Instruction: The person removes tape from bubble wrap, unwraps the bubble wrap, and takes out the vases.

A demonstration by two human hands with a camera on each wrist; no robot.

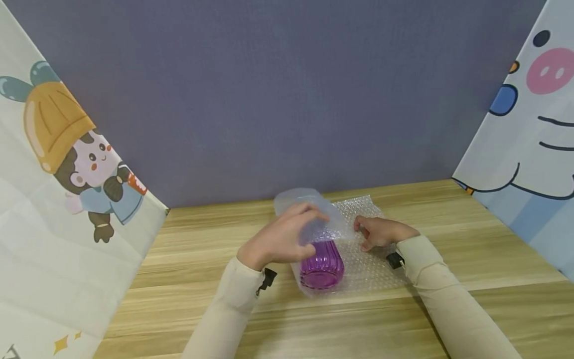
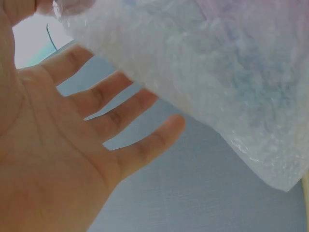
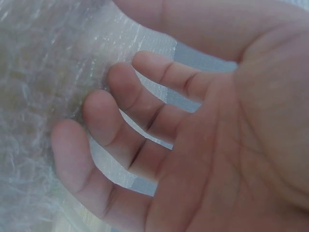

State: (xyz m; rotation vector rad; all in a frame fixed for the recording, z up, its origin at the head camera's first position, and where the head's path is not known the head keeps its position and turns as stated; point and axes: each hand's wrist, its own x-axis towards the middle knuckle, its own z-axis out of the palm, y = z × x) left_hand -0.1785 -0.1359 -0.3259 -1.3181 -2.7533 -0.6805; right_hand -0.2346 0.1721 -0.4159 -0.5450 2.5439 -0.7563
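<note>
A purple ribbed glass vessel (image 1: 322, 269) lies on its side on a sheet of bubble wrap (image 1: 367, 269), base toward me. A raised flap of the wrap (image 2: 203, 72) arches over its far end and hides its mouth. My left hand (image 1: 282, 237) is above the vessel, fingers extended against the flap and thumb apart from them near the glass. In the left wrist view its fingertips pass behind the wrap. My right hand (image 1: 381, 233) is at the flap's right edge; its loosely bent fingertips (image 3: 70, 145) touch the wrap, thumb spread away.
The wrap lies on a wood-grain table (image 1: 202, 239) near its back edge. A grey-blue panel (image 1: 287, 99) rises behind. Printed cartoon sheets (image 1: 36, 224) flank the left and right sides. Small black devices (image 1: 268, 279) sit at both wrists.
</note>
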